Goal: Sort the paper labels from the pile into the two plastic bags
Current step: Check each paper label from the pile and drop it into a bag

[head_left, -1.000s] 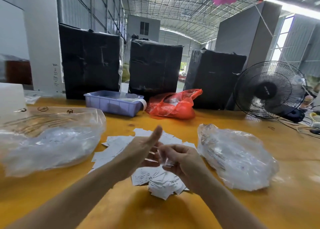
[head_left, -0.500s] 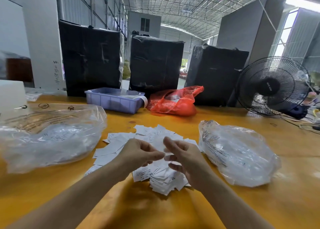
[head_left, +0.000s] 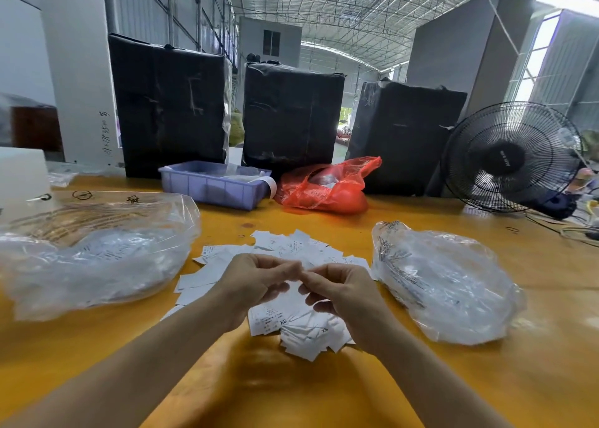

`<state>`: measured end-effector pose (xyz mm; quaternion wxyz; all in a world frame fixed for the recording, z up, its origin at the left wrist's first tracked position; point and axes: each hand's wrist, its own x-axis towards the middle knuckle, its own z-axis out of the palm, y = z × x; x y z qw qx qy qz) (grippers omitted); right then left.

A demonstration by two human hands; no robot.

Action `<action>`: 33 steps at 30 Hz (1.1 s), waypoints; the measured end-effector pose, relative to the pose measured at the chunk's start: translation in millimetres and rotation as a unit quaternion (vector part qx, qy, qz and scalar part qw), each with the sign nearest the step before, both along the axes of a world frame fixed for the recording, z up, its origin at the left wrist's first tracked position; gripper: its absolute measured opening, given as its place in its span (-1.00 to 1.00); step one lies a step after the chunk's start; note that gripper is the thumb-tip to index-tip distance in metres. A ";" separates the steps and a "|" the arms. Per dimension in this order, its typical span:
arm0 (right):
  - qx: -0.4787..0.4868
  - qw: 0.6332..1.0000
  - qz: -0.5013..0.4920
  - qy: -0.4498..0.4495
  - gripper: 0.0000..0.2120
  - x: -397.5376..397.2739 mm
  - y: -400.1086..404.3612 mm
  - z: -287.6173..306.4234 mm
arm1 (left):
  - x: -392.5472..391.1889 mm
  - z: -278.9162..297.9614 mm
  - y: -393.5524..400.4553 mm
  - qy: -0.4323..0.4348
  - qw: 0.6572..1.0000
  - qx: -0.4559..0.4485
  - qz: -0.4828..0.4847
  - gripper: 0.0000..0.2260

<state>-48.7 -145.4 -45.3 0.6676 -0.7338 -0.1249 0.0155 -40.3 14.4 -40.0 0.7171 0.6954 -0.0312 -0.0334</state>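
Observation:
A pile of white paper labels (head_left: pixel 285 247) lies spread on the yellow table (head_left: pixel 291 392) in front of me. One clear plastic bag (head_left: pixel 97 259) with labels inside lies to the left of the pile, and a second clear bag (head_left: pixel 447 285) lies to the right. My left hand (head_left: pixel 256 285) and my right hand (head_left: pixel 343 294) hover just above the pile with fingers curled. Their fingertips meet, and together they pinch a small white label (head_left: pixel 293 293) that hangs below them. My hands hide the middle of the pile.
A lilac plastic tray (head_left: pixel 210 187) and a red plastic bag (head_left: pixel 327 187) sit at the back of the table. Behind them stand three black wrapped boxes (head_left: pixel 291 116). A black fan (head_left: pixel 509 158) with cables stands at the far right.
My left thumb, raised a second ago, has come down. Both hands have closed together, fingertip to fingertip, over the pile. The view has tilted slightly downward.

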 end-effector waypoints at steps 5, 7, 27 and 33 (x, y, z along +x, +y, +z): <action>-0.107 0.985 -0.083 -0.110 -0.92 4.8 -2.2 -4.6 | 1.2 3.7 4.9 0.004 0.999 -0.016 0.040 -0.85; -0.127 0.979 -0.092 -0.131 -0.90 6.2 -3.5 -6.0 | 1.8 3.2 6.1 0.015 0.998 -0.023 0.048 -0.85; -0.140 0.968 -0.056 -0.202 -0.87 4.7 2.7 -5.2 | 5.3 0.1 5.5 -0.070 0.982 0.152 -0.085 -0.51; -0.119 0.967 -0.087 -0.208 -0.92 8.4 6.3 -11.9 | 9.6 0.3 11.9 -0.107 0.979 0.174 0.011 -0.92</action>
